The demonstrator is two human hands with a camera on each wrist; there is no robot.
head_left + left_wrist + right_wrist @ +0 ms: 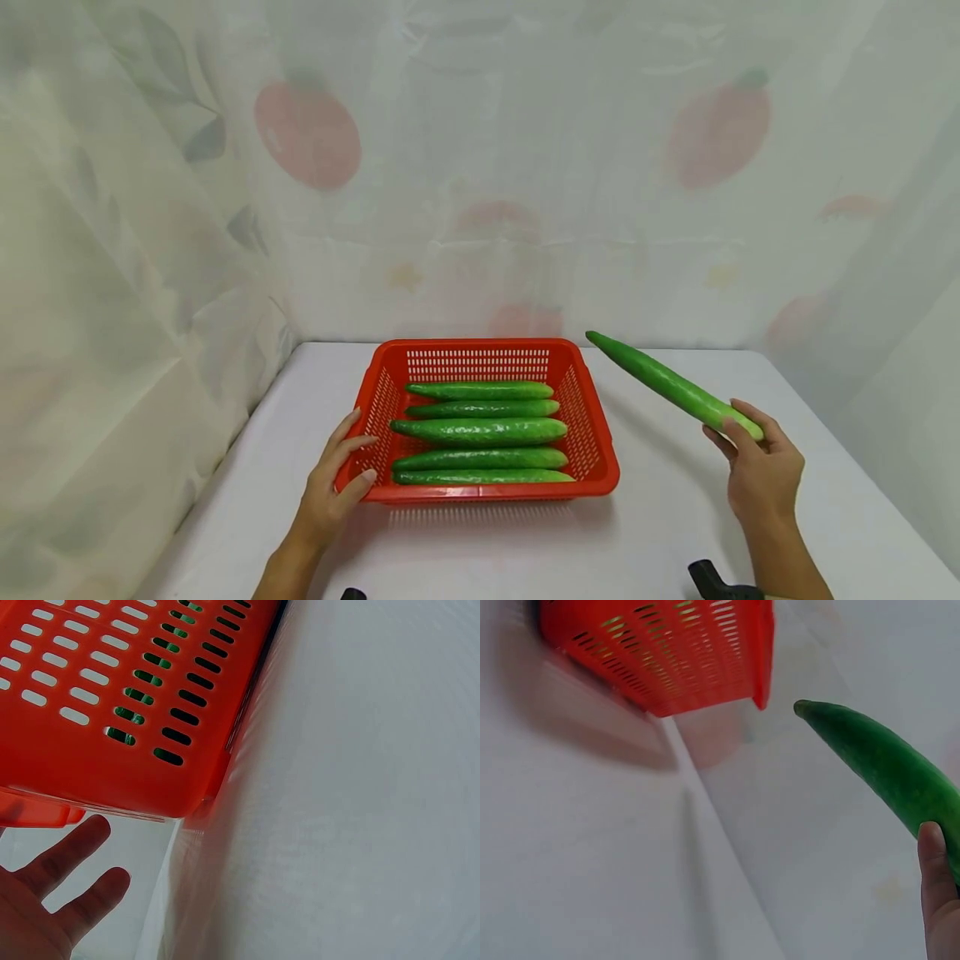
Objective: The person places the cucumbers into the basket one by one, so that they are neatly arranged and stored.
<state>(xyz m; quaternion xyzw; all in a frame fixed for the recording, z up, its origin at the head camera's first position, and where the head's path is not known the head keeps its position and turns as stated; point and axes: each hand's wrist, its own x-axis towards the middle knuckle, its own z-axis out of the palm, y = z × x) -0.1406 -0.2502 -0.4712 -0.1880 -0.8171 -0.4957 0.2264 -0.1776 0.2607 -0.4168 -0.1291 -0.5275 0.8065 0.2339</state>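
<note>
My right hand (765, 471) holds a long green cucumber (667, 383) by its paler end, thumb along its side. The cucumber is raised above the table and slants up to the left, its dark tip near the basket's back right corner. A red plastic basket (480, 492) with slotted walls stands in the middle. Several cucumbers (480, 431) lie crosswise inside it, side by side. My left hand (330, 483) rests on the basket's left rim near the front corner, fingers spread. Two of its fingers (71, 855) stretch out straight beside the basket wall in the left wrist view.
A white-covered table (540, 558) lies under the basket. Behind it hangs a pale curtain (585, 167) with a faded fruit print, and another patterned sheet (90, 333) closes off the left side. Dark wrist gear (723, 583) shows at the bottom edge.
</note>
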